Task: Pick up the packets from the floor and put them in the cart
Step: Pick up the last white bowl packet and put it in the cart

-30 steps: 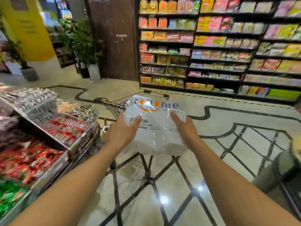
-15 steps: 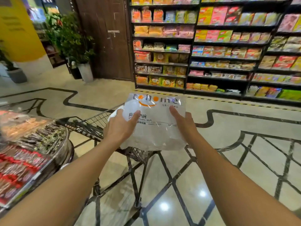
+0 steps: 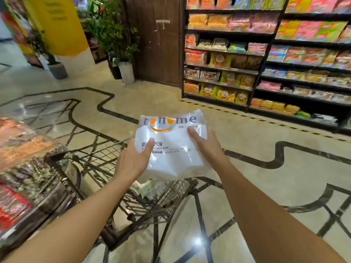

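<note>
I hold a clear plastic packet (image 3: 171,149) of white bowls, printed with grey letters and an orange smile, in both hands. My left hand (image 3: 133,160) grips its left side, thumb on the front. My right hand (image 3: 207,147) grips its right side. The packet hangs above the black wire cart (image 3: 171,194), which stands just below and to the left of my hands. A greenish packet (image 3: 150,186) lies inside the cart's basket.
A snack display stand (image 3: 28,168) with red and dark wrappers is close at the left, beside the cart. Tall shelves (image 3: 266,63) of packaged goods line the far right. A potted plant (image 3: 121,54) and a brown door (image 3: 161,44) stand behind. Marble floor (image 3: 266,168) spreads to the right.
My view has swung right and the cart has shifted to below my hands. Both hands kept their grip on the packet and carried it over the basket.
</note>
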Demonstrator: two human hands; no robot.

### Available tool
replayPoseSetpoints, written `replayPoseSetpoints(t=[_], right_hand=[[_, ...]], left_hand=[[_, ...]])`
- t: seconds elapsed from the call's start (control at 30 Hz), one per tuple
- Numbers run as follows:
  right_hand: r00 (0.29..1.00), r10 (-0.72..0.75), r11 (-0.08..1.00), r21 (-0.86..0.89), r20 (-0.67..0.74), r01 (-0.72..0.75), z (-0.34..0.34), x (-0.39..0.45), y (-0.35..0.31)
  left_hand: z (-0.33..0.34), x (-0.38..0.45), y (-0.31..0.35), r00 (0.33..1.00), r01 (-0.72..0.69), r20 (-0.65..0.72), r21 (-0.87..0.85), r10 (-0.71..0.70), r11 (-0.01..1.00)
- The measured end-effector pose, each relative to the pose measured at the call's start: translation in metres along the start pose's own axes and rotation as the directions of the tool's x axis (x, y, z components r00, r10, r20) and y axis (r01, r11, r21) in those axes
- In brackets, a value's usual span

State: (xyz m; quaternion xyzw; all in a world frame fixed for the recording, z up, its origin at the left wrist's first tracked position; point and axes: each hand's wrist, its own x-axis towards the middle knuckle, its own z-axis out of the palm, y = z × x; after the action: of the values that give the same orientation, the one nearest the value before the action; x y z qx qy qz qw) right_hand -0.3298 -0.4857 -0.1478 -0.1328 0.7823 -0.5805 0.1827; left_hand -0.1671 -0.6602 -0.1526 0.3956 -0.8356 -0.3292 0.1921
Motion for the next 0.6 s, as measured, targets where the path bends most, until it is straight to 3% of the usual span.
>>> replayPoseSetpoints(t=[0.27,0.6], right_hand=[[0.980,-0.069,0.994,-0.072,0.185,0.084,0.068,0.136,0.024],[0.880,0.035,0.987,-0.155,0.474,0.044,0.169,0.220,0.096]], left_hand=[[0.061,0.090,-0.049,0.976,0.189,-0.083,-0.117,-0.200,0.975],[0.111,0.121,-0.128,0.846,0.502,-0.077,-0.215,-0.527,0.837]])
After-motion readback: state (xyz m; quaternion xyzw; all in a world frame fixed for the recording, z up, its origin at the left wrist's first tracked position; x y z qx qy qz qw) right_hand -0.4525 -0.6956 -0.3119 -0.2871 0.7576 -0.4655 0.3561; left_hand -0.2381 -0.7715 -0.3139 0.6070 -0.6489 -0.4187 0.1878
